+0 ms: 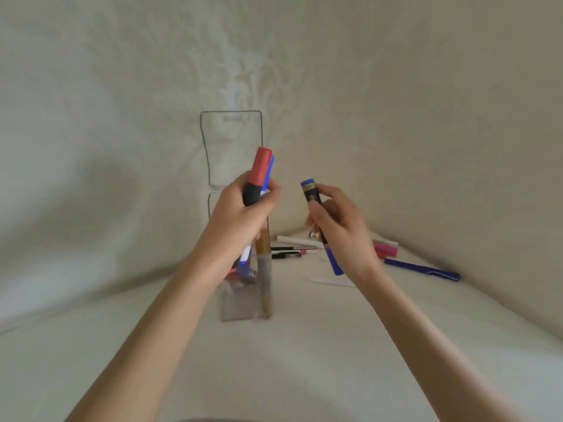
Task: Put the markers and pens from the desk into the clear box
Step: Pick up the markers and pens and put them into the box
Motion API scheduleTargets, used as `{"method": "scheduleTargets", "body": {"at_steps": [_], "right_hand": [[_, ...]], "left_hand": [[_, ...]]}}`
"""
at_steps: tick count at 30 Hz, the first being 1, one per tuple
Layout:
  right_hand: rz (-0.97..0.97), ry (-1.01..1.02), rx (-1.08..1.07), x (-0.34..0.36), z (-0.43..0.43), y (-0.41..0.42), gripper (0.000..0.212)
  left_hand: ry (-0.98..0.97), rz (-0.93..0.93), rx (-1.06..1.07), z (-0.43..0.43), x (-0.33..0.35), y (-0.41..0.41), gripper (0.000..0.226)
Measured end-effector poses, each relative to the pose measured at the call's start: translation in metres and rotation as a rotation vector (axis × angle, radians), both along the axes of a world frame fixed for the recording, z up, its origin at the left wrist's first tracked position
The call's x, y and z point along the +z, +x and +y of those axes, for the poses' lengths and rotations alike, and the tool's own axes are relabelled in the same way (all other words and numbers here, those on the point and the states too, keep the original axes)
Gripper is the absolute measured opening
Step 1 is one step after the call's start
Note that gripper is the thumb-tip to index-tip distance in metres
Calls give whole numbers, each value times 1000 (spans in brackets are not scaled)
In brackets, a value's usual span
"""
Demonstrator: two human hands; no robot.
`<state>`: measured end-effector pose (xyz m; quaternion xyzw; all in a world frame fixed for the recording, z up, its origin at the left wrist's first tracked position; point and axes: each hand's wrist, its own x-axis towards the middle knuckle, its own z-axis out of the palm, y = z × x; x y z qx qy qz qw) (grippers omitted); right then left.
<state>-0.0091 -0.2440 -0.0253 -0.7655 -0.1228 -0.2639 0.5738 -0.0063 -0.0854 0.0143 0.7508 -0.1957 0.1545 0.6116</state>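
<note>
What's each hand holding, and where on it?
Left hand grips a red-capped marker and blue pen mid-barrel; right hand holds a blue-ended black marker around its middle.

I see soft, even, rather dim light with a broad faint shadow on the wall [100,190] at left. The wide lens bows the edges, and the right hand [338,229] looks motion-blurred, the whole picture slightly soft.

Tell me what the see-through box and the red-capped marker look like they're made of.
Clear box: probably rigid transparent plastic, perhaps acrylic; you see straight through it, and its edges read as thin dark lines.
Red-capped marker: seemingly matte moulded plastic; even red cap, black barrel, no glint, though blur leaves the finish uncertain.
</note>
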Motion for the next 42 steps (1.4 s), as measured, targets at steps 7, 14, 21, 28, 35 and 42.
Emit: {"method": "scheduleTargets", "body": {"at_steps": [7, 14, 21, 28, 35, 42], "right_hand": [[-4, 162, 142, 22, 63, 4, 19], [-20, 178, 4, 10, 76, 18, 31], [-33, 439, 43, 15, 62, 22, 38], [109, 697, 153, 13, 59, 23, 24], [163, 775, 233, 13, 69, 21, 25], [253, 371, 108, 11, 75, 23, 22]], "left_hand": [[50, 97, 379, 83, -31, 9, 30], [29, 254, 227, 91, -63, 22, 31], [113, 30, 142, 76, -47, 16, 29], [-92, 43, 199, 65, -39, 25, 12], [-332, 49, -61, 76, -15, 16, 12], [-324, -124, 194, 88, 2, 10, 11]]}}
